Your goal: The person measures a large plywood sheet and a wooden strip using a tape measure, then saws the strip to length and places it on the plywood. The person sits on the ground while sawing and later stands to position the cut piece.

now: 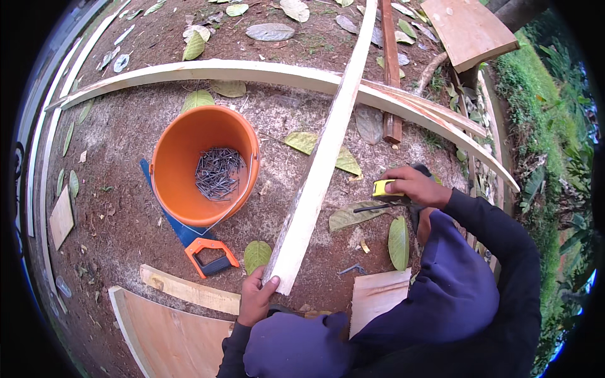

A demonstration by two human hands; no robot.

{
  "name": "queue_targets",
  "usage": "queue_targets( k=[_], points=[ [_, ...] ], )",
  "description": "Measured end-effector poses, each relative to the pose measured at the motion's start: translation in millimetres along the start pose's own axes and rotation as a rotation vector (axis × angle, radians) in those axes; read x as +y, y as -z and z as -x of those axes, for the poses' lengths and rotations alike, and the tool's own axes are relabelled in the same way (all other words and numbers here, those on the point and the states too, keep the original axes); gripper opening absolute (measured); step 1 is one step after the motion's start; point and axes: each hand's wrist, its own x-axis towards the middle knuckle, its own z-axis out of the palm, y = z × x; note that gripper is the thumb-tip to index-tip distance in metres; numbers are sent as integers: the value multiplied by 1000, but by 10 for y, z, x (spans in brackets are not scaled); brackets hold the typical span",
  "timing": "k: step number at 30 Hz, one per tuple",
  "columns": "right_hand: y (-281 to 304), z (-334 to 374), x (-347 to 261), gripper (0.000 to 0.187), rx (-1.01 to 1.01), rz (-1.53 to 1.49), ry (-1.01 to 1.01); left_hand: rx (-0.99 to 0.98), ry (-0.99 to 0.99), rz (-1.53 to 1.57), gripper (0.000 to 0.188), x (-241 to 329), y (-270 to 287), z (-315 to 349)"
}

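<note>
Left hand [255,298] gripping wooden strip [314,189], right hand [419,187] holding tape measure [380,187]; no tape along strip, measuring apparently undone

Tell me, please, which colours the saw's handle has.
The saw's handle is orange and black, best seen in the head view.

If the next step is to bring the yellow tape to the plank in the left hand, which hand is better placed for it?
Right, probably: the right hand already holds the tape, while the left hand is occupied holding the near end of the plank.
</note>
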Motion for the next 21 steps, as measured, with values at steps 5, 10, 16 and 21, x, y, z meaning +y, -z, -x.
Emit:
queue_targets(
  k=[5, 10, 16, 21],
  points=[
    [-410, -559, -185, 44, -360, -87, 252, 178, 169, -254, 59, 342, 26, 52],
    [-26, -724, -103, 54, -701, 103, 380, 687, 50, -834, 51, 1250, -598, 56],
    [-17, -1246, -254, 54, -718, -109, 689, 406, 136, -367, 38, 1218, -1711, -606],
    [-57, -1310, -481, 54, -616, -151, 816, 575, 22, -209, 27, 1036, -2128, -663]
  ],
)
